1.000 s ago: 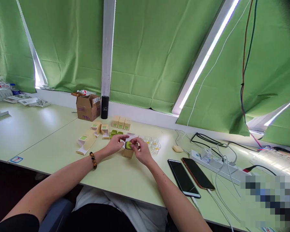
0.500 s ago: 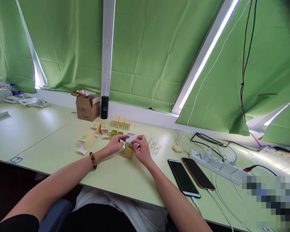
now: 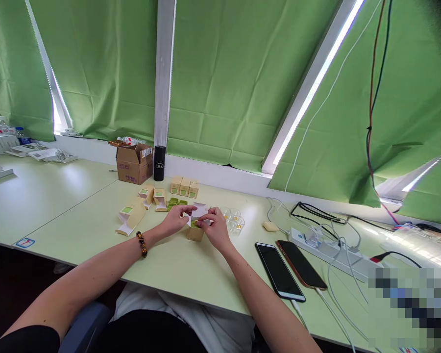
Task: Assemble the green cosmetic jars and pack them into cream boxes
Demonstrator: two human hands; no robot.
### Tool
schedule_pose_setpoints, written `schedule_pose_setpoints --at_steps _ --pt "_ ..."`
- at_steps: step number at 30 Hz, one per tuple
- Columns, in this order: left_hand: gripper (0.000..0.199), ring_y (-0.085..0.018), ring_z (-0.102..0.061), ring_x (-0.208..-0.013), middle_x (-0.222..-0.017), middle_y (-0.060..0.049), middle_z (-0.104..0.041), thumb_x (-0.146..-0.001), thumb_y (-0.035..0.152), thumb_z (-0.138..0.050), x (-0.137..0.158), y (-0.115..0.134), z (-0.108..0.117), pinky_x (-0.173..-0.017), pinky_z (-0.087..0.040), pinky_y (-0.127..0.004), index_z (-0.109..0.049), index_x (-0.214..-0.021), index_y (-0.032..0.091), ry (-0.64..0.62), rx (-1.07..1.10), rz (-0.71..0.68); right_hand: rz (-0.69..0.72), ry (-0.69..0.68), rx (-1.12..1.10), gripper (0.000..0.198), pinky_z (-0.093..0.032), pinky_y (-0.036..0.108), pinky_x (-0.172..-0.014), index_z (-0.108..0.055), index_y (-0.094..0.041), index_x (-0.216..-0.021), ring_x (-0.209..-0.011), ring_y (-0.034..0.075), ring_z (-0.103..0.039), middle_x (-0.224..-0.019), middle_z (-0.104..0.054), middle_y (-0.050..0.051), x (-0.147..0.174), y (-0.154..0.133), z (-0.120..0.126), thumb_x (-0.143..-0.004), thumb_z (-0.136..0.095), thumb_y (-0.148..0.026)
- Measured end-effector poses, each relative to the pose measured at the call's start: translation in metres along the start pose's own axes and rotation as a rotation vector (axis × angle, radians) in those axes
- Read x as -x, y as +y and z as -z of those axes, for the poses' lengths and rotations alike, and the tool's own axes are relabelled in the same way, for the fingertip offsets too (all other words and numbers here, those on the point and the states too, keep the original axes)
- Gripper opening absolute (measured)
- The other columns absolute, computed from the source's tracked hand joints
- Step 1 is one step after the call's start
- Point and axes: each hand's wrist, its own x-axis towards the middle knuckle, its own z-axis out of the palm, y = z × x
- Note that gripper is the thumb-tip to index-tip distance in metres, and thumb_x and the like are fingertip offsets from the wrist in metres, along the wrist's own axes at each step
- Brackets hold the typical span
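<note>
A small tan cardboard box [image 3: 195, 234] stands upright on the table in front of me, its white inner flap [image 3: 199, 210] raised at the back. Inside its mouth sits a green lid [image 3: 193, 224], low down and partly covered by fingers; what lies under it is hidden. My left hand [image 3: 175, 219] grips the box's left side flap between thumb and fingers. From the right, my right hand [image 3: 217, 228] reaches over the opening, its thumb and fingertips closed on the green lid. Behind the hands are several green lids [image 3: 176, 202] and, to the right, clear jars [image 3: 235, 219] with yellow bits.
Three closed small boxes [image 3: 184, 187] stand at the back. Opened boxes [image 3: 159, 198] and a flattened carton [image 3: 130, 217] lie to the left. Further back are a brown carton [image 3: 132, 166] and a black cylinder [image 3: 159, 163]. Two phones [image 3: 279, 269] and a power strip [image 3: 330, 252] lie right.
The green lid sits lower in the small box, pressed down by my right hand's fingers. My left hand stays at the flap.
</note>
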Motion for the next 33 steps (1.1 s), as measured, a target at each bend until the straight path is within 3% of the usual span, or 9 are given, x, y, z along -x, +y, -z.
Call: schedule_pose_setpoints --at_steps 16,20,24,28,33 --pt "0.056 -0.022 -0.069 -0.101 -0.109 -0.009 -0.077 -0.070 0.005 -0.050 -0.001 -0.001 0.000 -0.085 -0.053 -0.032 -0.074 -0.120 0.014 0.013 -0.002 -0.012 -0.059 0.000 0.104 0.009 -0.048 0.039 -0.083 -0.077 -0.026 -0.066 -0.091 0.024 -0.056 -0.089 -0.053 0.004 -0.003 0.006 0.001 -0.073 -0.077 -0.031" --pt "0.056 -0.022 -0.069 -0.100 -0.109 -0.010 -0.077 -0.069 0.005 -0.050 -0.001 -0.002 0.000 -0.084 -0.053 -0.032 -0.074 -0.119 0.014 0.006 0.015 -0.004 -0.034 0.040 -0.020 0.015 -0.051 0.034 -0.069 -0.077 -0.025 -0.084 -0.088 0.022 -0.058 -0.094 -0.061 0.006 -0.002 0.001 0.004 -0.081 -0.069 -0.037" --pt "0.055 -0.023 -0.070 -0.102 -0.110 -0.011 -0.077 -0.070 0.006 -0.049 -0.002 -0.003 -0.001 -0.087 -0.054 -0.034 -0.074 -0.119 0.014 -0.002 0.079 0.022 -0.140 0.154 -0.210 0.027 -0.048 0.028 -0.054 -0.068 -0.022 -0.093 -0.081 0.021 -0.058 -0.090 -0.065 0.006 -0.004 0.000 0.009 -0.087 -0.059 -0.047" --pt "0.051 -0.023 -0.070 -0.103 -0.112 -0.011 -0.077 -0.071 0.008 -0.051 -0.002 -0.002 0.000 -0.091 -0.055 -0.035 -0.074 -0.115 0.014 0.015 0.118 0.030 -0.267 0.164 -0.326 0.030 -0.045 0.024 -0.044 -0.062 -0.023 -0.098 -0.070 0.017 -0.055 -0.084 -0.057 0.000 -0.008 0.007 0.011 -0.075 -0.064 -0.043" --pt "0.037 -0.024 -0.069 -0.104 -0.113 -0.011 -0.076 -0.081 0.019 -0.054 0.000 0.003 0.000 -0.093 -0.054 -0.037 -0.071 -0.113 0.014 0.020 0.241 0.028 -0.316 0.082 -0.386 0.040 -0.043 0.022 -0.040 -0.059 -0.023 -0.102 -0.063 0.013 -0.054 -0.081 -0.051 -0.004 -0.008 0.013 0.005 -0.065 -0.067 -0.035"
